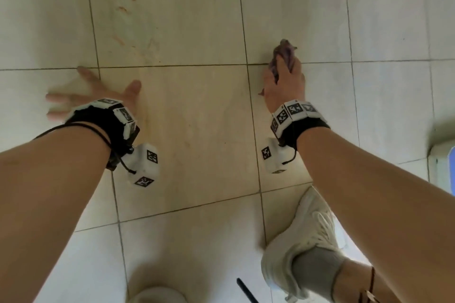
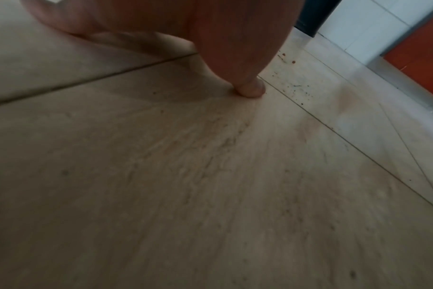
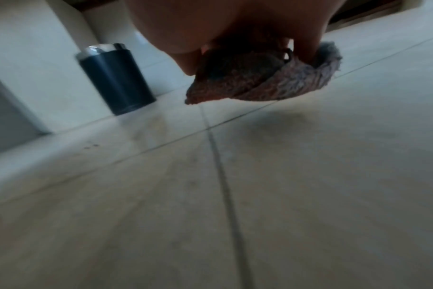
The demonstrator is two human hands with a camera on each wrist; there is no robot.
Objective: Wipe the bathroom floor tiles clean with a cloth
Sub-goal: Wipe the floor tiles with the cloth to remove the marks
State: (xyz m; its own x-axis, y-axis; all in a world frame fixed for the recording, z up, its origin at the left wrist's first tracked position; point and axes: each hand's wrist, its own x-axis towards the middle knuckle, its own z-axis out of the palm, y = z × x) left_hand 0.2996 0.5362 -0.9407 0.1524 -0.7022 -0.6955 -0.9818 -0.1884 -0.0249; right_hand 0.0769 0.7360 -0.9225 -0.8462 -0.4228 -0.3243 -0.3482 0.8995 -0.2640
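The right hand [image 1: 285,81] clutches the bunched cloth [image 1: 283,53] just above the floor tiles [image 1: 197,130], the left hand [image 1: 98,91] spreads flat, and reddish stains [image 1: 123,8] far left of the cloth remain unwiped.

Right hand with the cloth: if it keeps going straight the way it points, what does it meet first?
The right hand grips the cloth just above the floor tiles. Ahead, the head view shows only bare tile to the frame's edge; depth is unclear.

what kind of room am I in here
Probably a bathroom or similar tiled wet room: pale floor tiles with dark grout lines, tiled walls, and a small dark bin against the wall.
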